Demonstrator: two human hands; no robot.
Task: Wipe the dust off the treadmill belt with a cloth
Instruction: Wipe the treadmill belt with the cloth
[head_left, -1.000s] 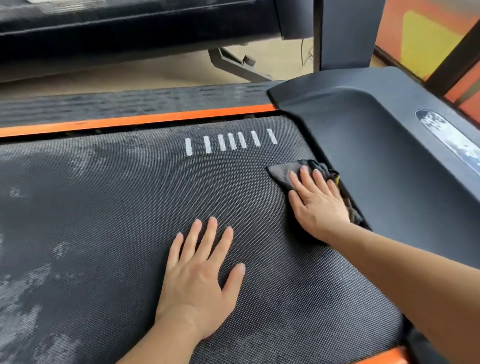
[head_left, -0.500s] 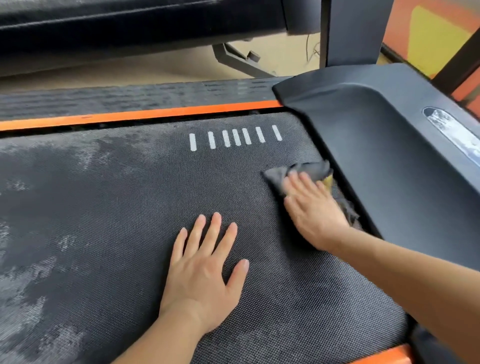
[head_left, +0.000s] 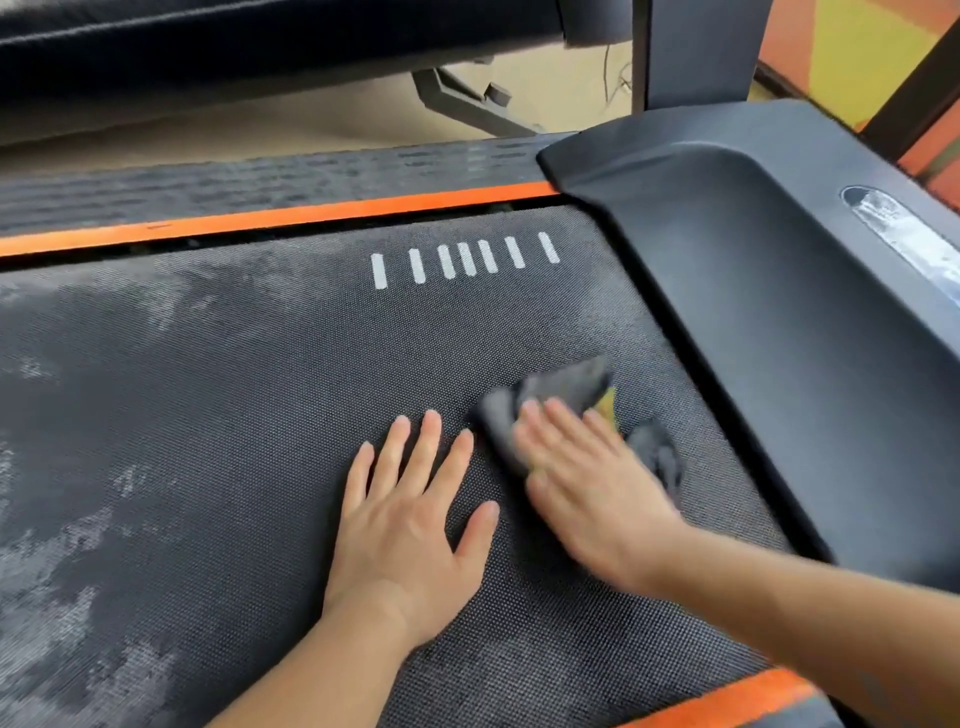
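The dark textured treadmill belt (head_left: 218, 415) fills most of the view, with pale dust patches along its left part and a row of white bars near the far edge. A dark grey cloth (head_left: 566, 387) with a yellow-green patch lies on the belt near the motor cover. My right hand (head_left: 587, 483) presses flat on the cloth, blurred by motion. My left hand (head_left: 410, 525) rests flat on the belt just left of the cloth, fingers spread, holding nothing.
The black motor cover (head_left: 753, 291) rises along the right of the belt. Orange side rails run along the far edge (head_left: 291, 215) and the near right corner (head_left: 727, 699). An upright post (head_left: 696, 52) and another machine's frame stand beyond on a tan floor.
My right hand has dragged the cloth toward me and leftward along the belt, away from the motor cover, closer to my left hand. The left hand stays planted.
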